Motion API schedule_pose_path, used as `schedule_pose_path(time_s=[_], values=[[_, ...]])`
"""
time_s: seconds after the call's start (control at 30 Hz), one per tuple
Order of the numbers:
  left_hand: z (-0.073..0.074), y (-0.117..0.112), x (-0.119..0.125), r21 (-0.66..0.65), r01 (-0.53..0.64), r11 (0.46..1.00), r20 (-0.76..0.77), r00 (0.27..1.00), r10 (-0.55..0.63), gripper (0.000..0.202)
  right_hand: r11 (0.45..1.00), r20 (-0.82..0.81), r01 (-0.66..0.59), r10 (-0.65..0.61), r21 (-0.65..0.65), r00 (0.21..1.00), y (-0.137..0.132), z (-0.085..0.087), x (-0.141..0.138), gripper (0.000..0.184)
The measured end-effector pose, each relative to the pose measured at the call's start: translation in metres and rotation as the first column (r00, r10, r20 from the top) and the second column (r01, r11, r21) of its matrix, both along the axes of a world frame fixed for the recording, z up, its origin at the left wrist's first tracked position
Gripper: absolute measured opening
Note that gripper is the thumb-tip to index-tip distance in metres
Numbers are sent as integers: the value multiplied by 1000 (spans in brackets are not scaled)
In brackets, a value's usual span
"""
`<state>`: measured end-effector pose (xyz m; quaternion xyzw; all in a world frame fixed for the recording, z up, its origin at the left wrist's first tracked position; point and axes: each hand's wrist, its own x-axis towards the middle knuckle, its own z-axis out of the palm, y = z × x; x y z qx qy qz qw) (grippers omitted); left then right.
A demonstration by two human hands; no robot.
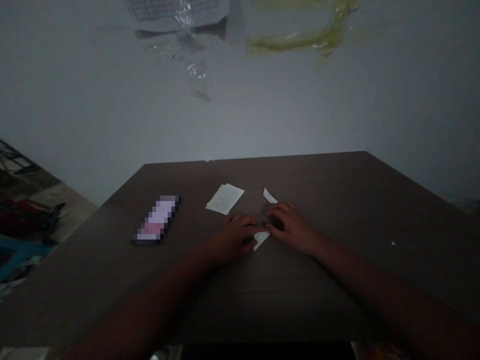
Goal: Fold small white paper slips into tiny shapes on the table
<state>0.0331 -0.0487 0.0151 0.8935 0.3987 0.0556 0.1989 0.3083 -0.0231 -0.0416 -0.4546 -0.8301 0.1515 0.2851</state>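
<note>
A small piece of printed paper (261,240) lies on the table between my two hands. My left hand (240,235) presses on it from the left, with thumb and fingers closed at its edge. From the right, my right hand (288,226) pinches its upper corner, thumb and fingertips curled together. A narrow white paper strip (269,196) sticks out just beyond the right hand's knuckles; part of it may be hidden. A little stack of printed paper sheets (225,198) rests beyond my left hand, untouched.
A phone (157,220) with its screen lit lies on the left of the brown table (330,180). A tiny white scrap (393,243) is on the right. The wall (262,110) with tape on it stands behind. Clutter fills the floor at the left.
</note>
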Motion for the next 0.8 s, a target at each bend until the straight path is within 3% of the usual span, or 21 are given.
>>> schedule_pose_path(time_s=[0.2, 0.3, 0.43, 0.6, 0.8], values=[[-2, 3, -1, 31, 16, 999, 21, 1000, -16, 41, 992, 68, -127, 129, -25, 989, -10, 7, 0, 28], [-3, 3, -3, 59, -2, 998, 40, 999, 0, 40, 992, 97, -123, 126, -35, 987, -10, 7, 0, 34], [-6, 3, -5, 75, -31, 997, 62, 998, 27, 45, 992, 77, -116, 119, -47, 990, -10, 5, 1, 19], [-19, 6, -7, 73, -105, 992, 106, 990, 97, 36, 992, 17, -101, 103, -80, 995, -8, 0, -1, 20], [-31, 12, -10, 89, -173, 981, 128, 979, 161, 40, 992, -27, -99, 98, -72, 995, -6, -3, -2, 22]])
